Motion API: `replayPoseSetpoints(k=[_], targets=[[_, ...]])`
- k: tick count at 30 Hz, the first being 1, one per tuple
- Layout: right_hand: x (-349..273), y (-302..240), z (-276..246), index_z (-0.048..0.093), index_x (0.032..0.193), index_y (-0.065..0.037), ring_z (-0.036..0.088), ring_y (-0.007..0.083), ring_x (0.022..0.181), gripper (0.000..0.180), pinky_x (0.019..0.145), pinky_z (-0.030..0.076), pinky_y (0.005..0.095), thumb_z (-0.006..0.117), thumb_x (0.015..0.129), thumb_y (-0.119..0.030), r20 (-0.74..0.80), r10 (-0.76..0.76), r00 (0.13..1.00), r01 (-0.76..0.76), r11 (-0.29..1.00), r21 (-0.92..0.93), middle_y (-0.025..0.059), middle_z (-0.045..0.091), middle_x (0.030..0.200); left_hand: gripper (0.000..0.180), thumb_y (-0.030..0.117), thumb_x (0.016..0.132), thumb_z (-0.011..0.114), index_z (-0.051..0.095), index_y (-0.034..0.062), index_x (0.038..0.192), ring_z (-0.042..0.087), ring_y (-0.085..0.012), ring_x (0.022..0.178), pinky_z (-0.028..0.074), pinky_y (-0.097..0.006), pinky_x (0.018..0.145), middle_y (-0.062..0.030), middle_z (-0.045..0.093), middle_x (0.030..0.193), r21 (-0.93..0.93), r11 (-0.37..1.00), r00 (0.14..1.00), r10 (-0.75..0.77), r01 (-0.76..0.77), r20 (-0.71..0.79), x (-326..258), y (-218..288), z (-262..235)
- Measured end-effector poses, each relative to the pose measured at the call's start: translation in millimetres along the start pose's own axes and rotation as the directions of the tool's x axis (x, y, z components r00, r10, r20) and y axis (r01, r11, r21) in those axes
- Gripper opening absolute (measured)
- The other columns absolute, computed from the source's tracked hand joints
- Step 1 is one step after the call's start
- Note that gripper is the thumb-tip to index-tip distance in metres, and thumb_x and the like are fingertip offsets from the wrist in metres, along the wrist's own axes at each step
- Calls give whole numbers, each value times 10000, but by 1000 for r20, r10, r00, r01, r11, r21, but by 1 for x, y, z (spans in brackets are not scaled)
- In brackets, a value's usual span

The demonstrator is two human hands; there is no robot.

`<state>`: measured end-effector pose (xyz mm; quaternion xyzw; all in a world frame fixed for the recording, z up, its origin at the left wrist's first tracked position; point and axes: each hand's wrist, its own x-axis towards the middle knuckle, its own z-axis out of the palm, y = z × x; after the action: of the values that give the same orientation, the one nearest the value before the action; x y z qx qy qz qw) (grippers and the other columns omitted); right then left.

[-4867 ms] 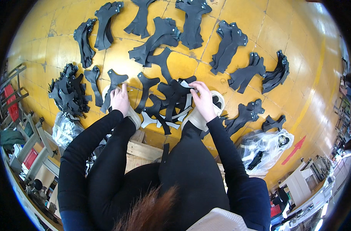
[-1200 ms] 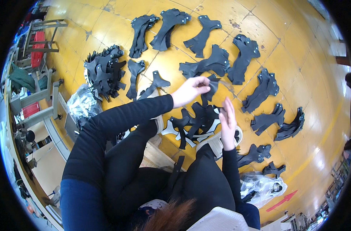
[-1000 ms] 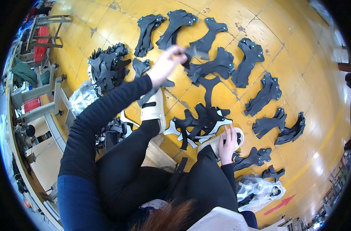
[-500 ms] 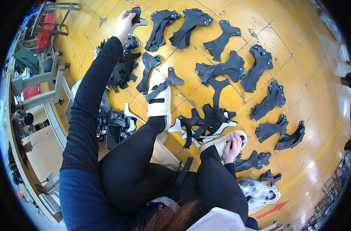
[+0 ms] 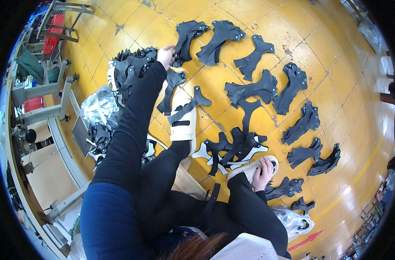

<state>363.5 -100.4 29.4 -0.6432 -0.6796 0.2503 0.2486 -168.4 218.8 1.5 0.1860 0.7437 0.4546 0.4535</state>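
My left hand (image 5: pixel 166 57) reaches far forward, its fingers curled at the left edge of a stack of black Y-shaped shoe strap pieces (image 5: pixel 188 41). What lies between those fingertips is hidden. On the cream shoe (image 5: pixel 245 168) of my right foot rests my right hand (image 5: pixel 263 173), fingers stretched out and holding nothing. A single black strap piece (image 5: pixel 189 104) lies across my left cream shoe (image 5: pixel 183 131), with another (image 5: pixel 171 92) just beyond it. Between my feet is a loose heap of black and white strap pieces (image 5: pixel 234 149).
More black stacks (image 5: pixel 290 89) arc across the yellow tiled floor to the right. A large dark pile (image 5: pixel 130 69) and a clear plastic bag (image 5: pixel 101 108) stand left. Another bag (image 5: pixel 295 221) lies beside my right leg. Wooden benches (image 5: pixel 67 108) line the left side.
My left hand has moved down and right, from holding up a dark strap piece to the edge of the stack. That piece no longer shows separately. My right hand stays on the shoe.
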Motion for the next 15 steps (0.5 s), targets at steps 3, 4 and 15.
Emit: replayPoseSetpoints(k=[3,4,15], targets=[[0,1,-4,640,1038,-30,546,341,1118,302,993,399,430,543,763,50,13,15,1000,-15,1000,-22,145,605,1166,432,23,884,566,505,38,1311,553,-94,609,399,-200,469,-48,619,884,92,995,999,-50,49,9,-10,-22,8],[0,0,-4,639,1043,-27,542,337,1124,303,1001,392,426,535,770,53,20,21,1000,-20,1000,-21,147,603,1165,440,24,878,570,500,36,1312,547,-91,604,394,-198,465,-51,619,881,120,991,998,-54,52,16,-10,-23,5],[1,-4,-4,637,1068,-31,523,337,1158,307,1010,381,426,545,783,39,93,51,994,-42,994,-100,143,595,1190,348,63,825,597,597,52,1173,600,-232,999,484,-332,862,-110,607,1148,586,581,794,578,-564,190,-49,-19,23]])
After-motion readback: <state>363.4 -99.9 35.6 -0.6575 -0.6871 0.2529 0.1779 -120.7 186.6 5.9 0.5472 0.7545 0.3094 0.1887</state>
